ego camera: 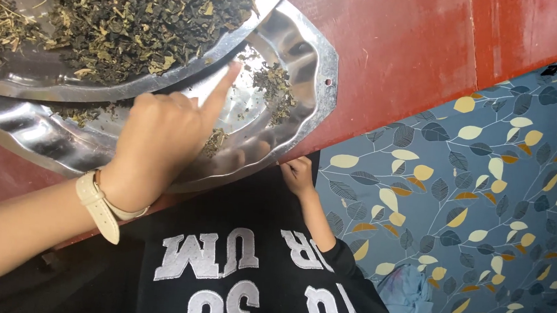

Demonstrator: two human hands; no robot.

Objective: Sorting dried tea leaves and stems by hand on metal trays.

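My left hand (162,135) wears a cream wrist strap. It rests over a shiny scalloped metal tray (310,80) with its index finger stretched out and the other fingers curled. The fingertip touches the tray just under the rim of a round metal plate (29,70). That plate is heaped with dried green leaves (138,16) and overlaps the tray. Small clumps of leaves (273,87) lie on the tray near the finger. My right hand (297,174), in a black sleeve, grips the tray's near rim at the table edge.
Both dishes sit on a red table (397,47) whose edge runs diagonally. To the right lies blue fabric with a leaf pattern (485,190). My black shirt with white lettering (243,285) fills the bottom, with a pale blue cloth (406,296) beside it.
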